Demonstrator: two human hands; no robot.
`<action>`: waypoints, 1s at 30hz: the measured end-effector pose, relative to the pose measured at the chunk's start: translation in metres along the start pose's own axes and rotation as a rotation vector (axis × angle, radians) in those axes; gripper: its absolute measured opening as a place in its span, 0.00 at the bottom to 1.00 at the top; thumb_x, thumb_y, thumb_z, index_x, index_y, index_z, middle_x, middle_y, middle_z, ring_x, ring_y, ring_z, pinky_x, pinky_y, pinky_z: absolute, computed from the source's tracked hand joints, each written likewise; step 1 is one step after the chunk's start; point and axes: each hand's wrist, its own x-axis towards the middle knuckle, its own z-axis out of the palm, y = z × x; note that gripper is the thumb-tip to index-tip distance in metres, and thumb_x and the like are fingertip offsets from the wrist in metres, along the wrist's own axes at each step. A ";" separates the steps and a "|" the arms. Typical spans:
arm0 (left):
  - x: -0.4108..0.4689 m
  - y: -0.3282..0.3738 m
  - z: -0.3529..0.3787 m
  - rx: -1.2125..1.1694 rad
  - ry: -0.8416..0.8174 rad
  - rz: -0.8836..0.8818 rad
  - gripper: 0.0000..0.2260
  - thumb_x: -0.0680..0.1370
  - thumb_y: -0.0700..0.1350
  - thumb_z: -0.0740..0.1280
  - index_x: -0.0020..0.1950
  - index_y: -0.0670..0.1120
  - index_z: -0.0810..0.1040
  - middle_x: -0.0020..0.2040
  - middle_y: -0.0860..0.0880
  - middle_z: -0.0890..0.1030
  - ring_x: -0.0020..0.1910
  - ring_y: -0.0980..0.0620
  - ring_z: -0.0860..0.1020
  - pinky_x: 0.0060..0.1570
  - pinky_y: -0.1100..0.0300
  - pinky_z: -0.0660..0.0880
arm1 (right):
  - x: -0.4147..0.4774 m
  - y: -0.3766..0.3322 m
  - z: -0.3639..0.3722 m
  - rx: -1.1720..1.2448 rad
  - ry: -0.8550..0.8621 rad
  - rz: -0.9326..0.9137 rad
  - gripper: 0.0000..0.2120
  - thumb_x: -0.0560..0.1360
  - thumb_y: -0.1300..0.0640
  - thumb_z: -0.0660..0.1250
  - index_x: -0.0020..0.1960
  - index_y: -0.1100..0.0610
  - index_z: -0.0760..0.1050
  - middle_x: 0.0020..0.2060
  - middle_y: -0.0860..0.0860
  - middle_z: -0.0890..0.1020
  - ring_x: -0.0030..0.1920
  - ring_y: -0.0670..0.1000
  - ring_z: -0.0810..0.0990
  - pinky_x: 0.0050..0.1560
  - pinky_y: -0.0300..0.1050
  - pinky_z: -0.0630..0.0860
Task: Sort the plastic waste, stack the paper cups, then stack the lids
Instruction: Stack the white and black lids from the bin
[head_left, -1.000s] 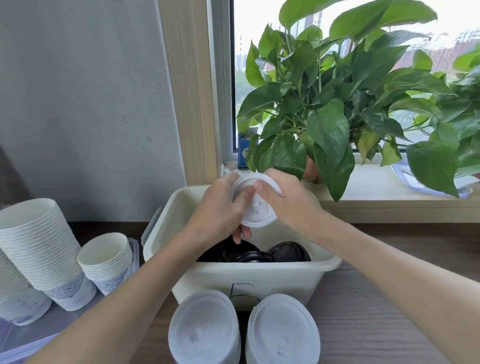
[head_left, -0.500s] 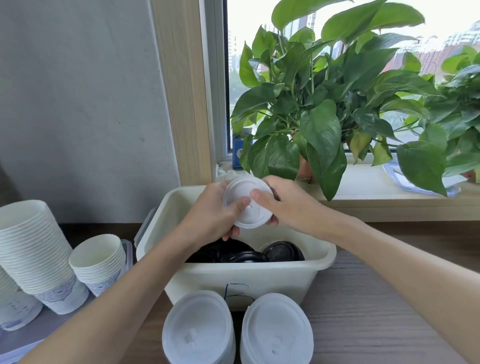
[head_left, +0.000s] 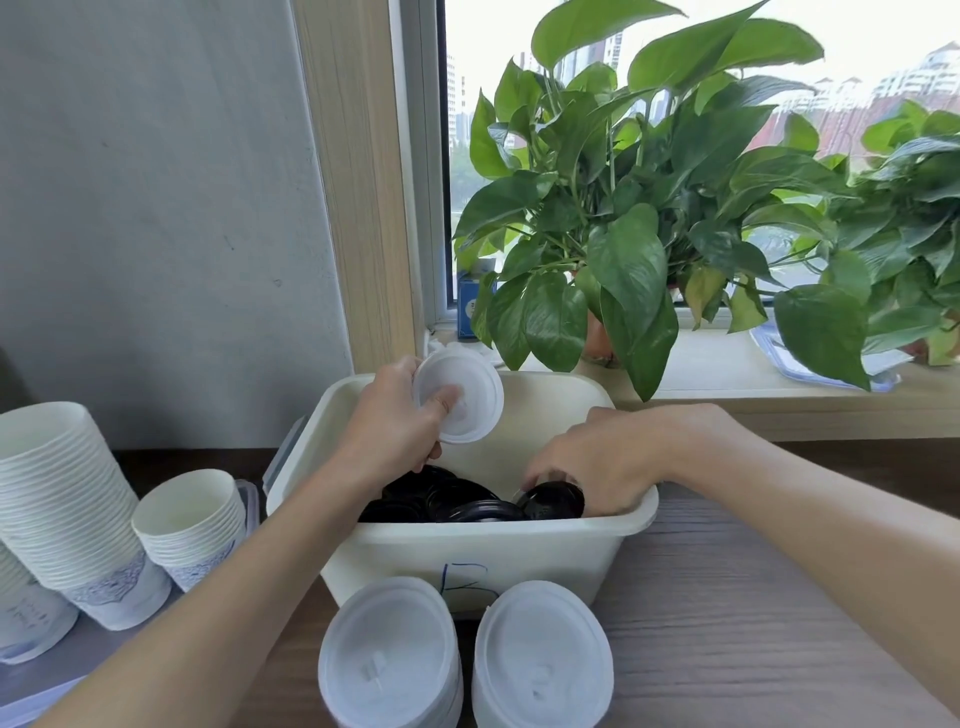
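Observation:
My left hand (head_left: 395, 426) holds a white lid (head_left: 460, 397) above the back left of the cream plastic bin (head_left: 467, 561), thumb pressed on its face. Several black lids (head_left: 457, 501) lie inside the bin. My right hand (head_left: 597, 467) reaches down into the bin's right side, fingers curled at a black lid (head_left: 553, 501); whether it grips the lid is unclear. Two stacks of white lids (head_left: 389, 654) (head_left: 540, 660) stand in front of the bin. Stacked paper cups (head_left: 57, 499) (head_left: 189, 525) sit at the left.
Leafy potted plants (head_left: 623, 223) overhang the window sill (head_left: 727, 384) right behind the bin. A transparent tray (head_left: 31, 691) holds the cup stacks at the left. The wooden table (head_left: 727, 597) stretches right of the bin.
My right hand let go of the white lid and dropped into the bin's right side. My left hand keeps the white lid, now shifted slightly left and up.

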 end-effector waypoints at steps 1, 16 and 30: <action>0.000 0.001 0.000 0.006 -0.002 -0.001 0.08 0.82 0.44 0.65 0.59 0.43 0.73 0.32 0.44 0.77 0.18 0.57 0.72 0.20 0.62 0.67 | 0.001 -0.002 0.002 -0.047 0.019 -0.023 0.21 0.72 0.51 0.63 0.61 0.33 0.66 0.54 0.43 0.78 0.53 0.54 0.72 0.60 0.55 0.72; 0.000 -0.001 0.000 0.003 0.051 -0.009 0.07 0.82 0.45 0.65 0.58 0.44 0.73 0.35 0.44 0.77 0.21 0.54 0.73 0.21 0.62 0.68 | 0.004 0.008 0.001 0.296 0.464 -0.051 0.18 0.63 0.46 0.72 0.47 0.51 0.72 0.39 0.47 0.79 0.41 0.49 0.77 0.40 0.49 0.78; 0.003 0.000 -0.007 -0.089 0.268 -0.019 0.09 0.82 0.46 0.65 0.59 0.45 0.73 0.39 0.43 0.79 0.23 0.54 0.74 0.21 0.60 0.70 | 0.021 -0.005 -0.012 0.727 0.309 -0.112 0.51 0.66 0.46 0.78 0.78 0.57 0.52 0.67 0.53 0.75 0.61 0.47 0.79 0.64 0.46 0.75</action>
